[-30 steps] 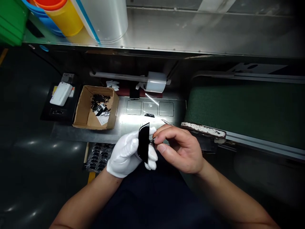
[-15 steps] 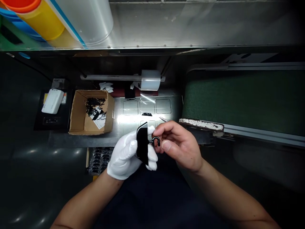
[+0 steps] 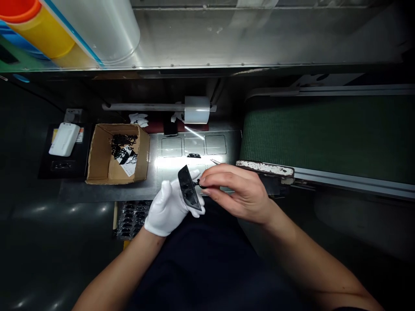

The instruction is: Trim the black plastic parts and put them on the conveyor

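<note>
My left hand [image 3: 168,207], in a white glove, holds a flat black plastic part [image 3: 189,190] tilted, its inner face turned up. My bare right hand [image 3: 238,192] pinches a small black hook piece [image 3: 198,185] against the part's upper edge. Both hands hover just in front of a lit metal work plate [image 3: 171,166] with marked rectangles. A small black piece [image 3: 193,155] lies on that plate beyond my hands.
A cardboard box [image 3: 102,160] of small black hooks stands left of the plate. A white device [image 3: 64,139] lies further left. A tray of black parts [image 3: 131,216] sits below the bench edge. A green conveyor belt [image 3: 324,138] runs on the right. A tape roll [image 3: 196,109] hangs behind.
My left hand tilted the black part from upright on edge to slanted. My right hand brought the hook piece in against it, so the hook is now mostly hidden.
</note>
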Demonstrator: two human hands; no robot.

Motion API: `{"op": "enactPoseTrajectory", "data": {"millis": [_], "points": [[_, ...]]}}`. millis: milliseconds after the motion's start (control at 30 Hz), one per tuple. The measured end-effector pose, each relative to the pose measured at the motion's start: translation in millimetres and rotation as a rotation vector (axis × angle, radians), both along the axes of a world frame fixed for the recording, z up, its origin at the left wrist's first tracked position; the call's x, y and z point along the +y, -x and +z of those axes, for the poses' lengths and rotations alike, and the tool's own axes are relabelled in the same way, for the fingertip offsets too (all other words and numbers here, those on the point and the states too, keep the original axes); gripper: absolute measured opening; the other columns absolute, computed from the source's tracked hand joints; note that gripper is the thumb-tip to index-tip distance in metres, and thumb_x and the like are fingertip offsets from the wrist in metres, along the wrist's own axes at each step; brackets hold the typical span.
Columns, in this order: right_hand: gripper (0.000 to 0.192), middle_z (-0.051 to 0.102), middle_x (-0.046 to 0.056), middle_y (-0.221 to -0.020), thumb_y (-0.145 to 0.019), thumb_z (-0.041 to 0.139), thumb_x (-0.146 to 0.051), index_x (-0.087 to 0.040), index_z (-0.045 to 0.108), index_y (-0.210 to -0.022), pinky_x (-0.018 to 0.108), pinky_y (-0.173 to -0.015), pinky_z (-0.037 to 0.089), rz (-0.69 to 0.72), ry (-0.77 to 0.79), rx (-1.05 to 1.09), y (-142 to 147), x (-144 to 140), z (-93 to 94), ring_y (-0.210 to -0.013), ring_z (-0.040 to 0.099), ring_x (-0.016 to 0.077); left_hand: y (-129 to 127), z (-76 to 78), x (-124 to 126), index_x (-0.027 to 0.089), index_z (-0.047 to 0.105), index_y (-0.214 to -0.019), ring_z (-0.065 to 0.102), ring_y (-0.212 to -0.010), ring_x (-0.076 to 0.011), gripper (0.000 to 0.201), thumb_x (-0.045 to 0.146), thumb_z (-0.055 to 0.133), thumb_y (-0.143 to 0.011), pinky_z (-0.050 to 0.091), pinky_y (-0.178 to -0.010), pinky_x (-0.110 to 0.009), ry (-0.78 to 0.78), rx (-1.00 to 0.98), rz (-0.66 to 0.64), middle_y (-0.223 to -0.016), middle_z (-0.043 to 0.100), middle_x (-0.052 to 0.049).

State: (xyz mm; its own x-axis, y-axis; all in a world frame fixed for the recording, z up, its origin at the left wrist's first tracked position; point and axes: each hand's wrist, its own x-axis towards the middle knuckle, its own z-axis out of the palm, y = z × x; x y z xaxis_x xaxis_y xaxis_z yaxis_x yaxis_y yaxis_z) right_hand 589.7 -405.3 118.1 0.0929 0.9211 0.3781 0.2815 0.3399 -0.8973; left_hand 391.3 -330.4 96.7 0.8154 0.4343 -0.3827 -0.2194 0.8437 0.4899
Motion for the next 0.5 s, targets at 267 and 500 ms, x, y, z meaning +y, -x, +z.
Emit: {"op": "enactPoseTrajectory", "data": {"millis": [267, 500], "points": [[0.026, 0.074, 0.009, -0.113, -0.096, 0.07, -0.009, -0.019, 0.07, -0.12, 0.031, -0.09, 0.059, 0.132, 0.09, -0.012, -7, -7, -1.1, -0.102, 0.071, 0.0178, -7, 3.2, -19, 0.024, 0.071, -0.131, 0.072, -0.064, -0.0219, 0.044, 0.048, 0.069, -0.094, 0.057, -0.055, -0.029, -0.088, -0.075, 0.07, -0.079, 0.078, -0.009], [0.018, 0.064, 0.0, -0.083, -0.096, 0.071, -0.033, -0.016, 0.068, -0.103, 0.023, -0.064, 0.049, 0.2, 0.664, 0.551, 4, -2, 3.2, -0.071, 0.059, 0.0109, -4, -2.8, -27, 0.027, 0.074, -0.123, 0.074, -0.072, -0.0237, 0.045, 0.052, 0.079, -0.086, 0.06, -0.061, -0.033, -0.165, 0.018, 0.116, -0.086, 0.079, -0.006]]}}
